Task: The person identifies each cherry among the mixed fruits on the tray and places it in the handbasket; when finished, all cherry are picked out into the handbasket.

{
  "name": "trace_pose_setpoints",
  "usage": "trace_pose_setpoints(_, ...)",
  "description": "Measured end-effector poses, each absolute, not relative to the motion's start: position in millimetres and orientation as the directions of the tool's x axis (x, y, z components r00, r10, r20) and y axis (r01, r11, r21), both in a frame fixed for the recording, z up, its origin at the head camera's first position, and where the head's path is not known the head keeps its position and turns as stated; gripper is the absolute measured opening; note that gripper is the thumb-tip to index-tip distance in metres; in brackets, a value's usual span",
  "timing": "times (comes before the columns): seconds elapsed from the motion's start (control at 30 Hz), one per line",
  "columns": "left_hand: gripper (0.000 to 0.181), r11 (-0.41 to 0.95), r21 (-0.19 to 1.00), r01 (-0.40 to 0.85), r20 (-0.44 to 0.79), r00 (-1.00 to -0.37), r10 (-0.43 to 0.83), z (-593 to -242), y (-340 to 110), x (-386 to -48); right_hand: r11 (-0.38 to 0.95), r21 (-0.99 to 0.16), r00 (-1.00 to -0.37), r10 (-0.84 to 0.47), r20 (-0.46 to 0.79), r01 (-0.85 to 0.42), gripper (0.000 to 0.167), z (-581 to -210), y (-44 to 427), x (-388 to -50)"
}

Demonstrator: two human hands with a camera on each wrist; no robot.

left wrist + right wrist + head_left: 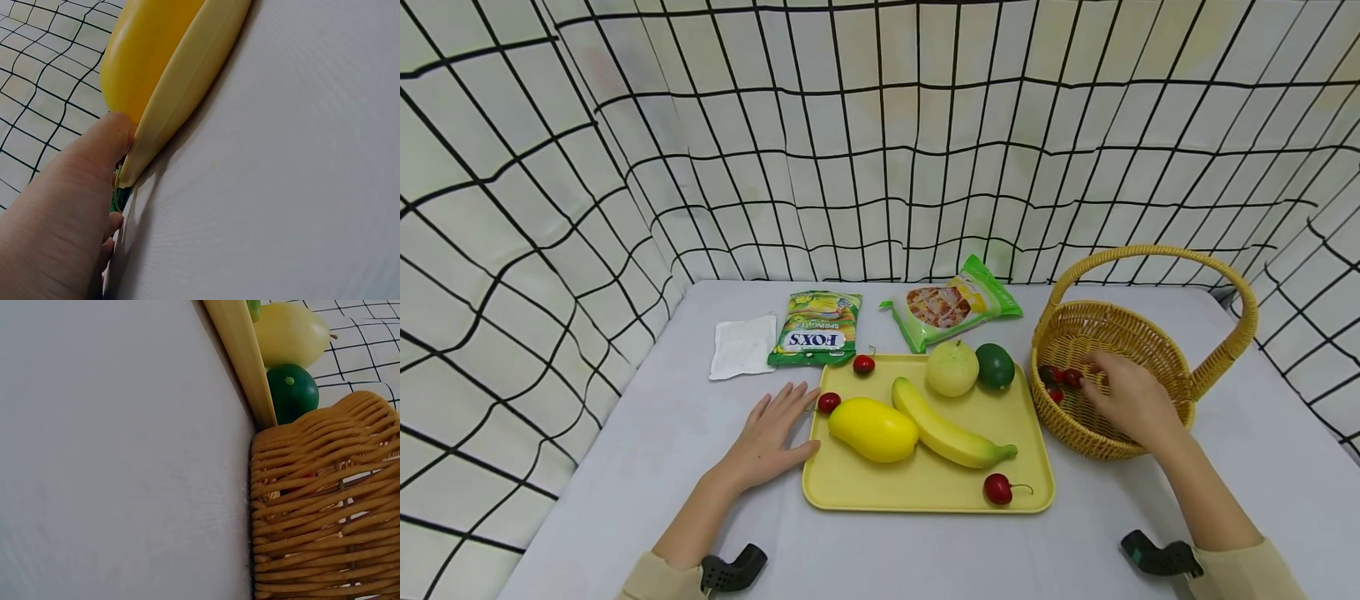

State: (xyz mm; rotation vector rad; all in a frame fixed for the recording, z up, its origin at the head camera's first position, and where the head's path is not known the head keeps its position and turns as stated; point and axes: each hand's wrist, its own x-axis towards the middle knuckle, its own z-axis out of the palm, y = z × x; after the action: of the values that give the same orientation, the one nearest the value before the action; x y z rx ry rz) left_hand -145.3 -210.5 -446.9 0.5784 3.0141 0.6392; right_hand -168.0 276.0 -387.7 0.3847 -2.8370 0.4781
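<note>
My left hand (771, 437) lies with fingers spread on the table at the left side of the yellow tray (917, 496), its thumb at the tray's rim. On the tray are a yellow mango (874, 429), a banana (951, 429), a pale round pear-like fruit (952, 368), a dark green lime-like fruit (995, 367) and several cherries, one (998, 489) at the front right. Inside the wicker basket (1093, 446), my right hand (1127, 396) reaches down with its fingertips beside a cherry (1072, 378). Whether it pinches that cherry is unclear; the basket wall hides it in the right wrist view.
Behind the tray lie a green FOX'S bag (818, 329), a white square packet (742, 347) and a green snack bag (951, 308). The basket's tall handle (1150, 252) arches above its far side. Black netting (880, 154) over white walls encloses the table (880, 554).
</note>
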Motion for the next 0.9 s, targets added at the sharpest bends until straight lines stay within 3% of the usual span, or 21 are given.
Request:
trace_pose_setpoints(0.67, 0.071, 0.839, 0.395, 0.374, 0.103, -0.926, 0.364, -451, -212, -146, 0.859, -0.313, -0.890, -0.291, 0.351, -0.405, 0.027, -371, 243, -138)
trace_pose_setpoints(0.9, 0.071, 0.841, 0.393, 0.371, 0.093, -0.926, 0.366, -449, -212, -146, 0.828, -0.296, -0.845, -0.338, 0.416, -0.477, 0.026, -373, 230, -129)
